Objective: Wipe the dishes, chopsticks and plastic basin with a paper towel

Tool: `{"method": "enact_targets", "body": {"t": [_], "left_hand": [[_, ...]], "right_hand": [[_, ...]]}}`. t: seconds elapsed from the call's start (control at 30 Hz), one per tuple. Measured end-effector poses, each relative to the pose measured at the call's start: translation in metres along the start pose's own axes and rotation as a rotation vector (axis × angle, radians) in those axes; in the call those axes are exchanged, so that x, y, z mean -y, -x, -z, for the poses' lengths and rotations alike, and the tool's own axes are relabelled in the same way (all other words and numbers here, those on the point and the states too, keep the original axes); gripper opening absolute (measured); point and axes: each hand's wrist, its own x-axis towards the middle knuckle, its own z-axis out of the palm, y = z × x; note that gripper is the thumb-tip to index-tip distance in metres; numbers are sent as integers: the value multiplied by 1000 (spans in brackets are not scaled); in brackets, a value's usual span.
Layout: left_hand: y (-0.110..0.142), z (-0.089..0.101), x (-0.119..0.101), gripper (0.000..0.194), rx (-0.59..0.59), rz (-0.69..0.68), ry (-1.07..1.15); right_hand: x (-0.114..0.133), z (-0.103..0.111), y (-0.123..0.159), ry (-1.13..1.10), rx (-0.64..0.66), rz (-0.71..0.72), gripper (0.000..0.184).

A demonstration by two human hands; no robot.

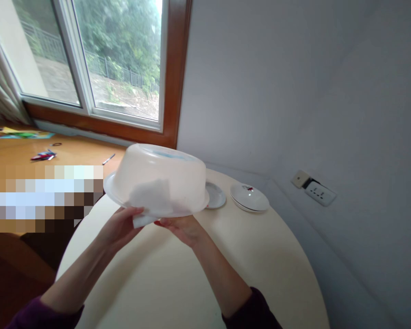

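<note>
A translucent white plastic basin [178, 183] is held upside down and tilted above the round table. My left hand [125, 226] grips its near rim, with the thumb against the outside and the other fingers underneath. At the same rim, further right, my right hand [183, 228] is closed, its fingertips partly hidden beneath the edge. Between the hands a white piece of cloth or paper [144, 221] sticks out below the rim. A darker patch shows through the basin wall, apparently more of that white piece inside.
The round cream table [164, 288] carries a white plate [217, 196] and a stack of white dishes [249, 197] near the wall. A wooden desk [78, 151] under the window holds a pen [108, 159] and small items. A socket [320, 193] is on the right wall.
</note>
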Motion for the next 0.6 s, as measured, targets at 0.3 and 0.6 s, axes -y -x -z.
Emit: {"method": "enact_targets", "body": {"t": [0.3, 0.6], "left_hand": [[-2, 4, 0, 42, 16, -26, -31], [3, 2, -1, 41, -48, -30, -35]], "right_hand": [[-14, -5, -7, -79, -151, 46, 37], [-13, -5, -6, -64, -68, 44, 30]]}}
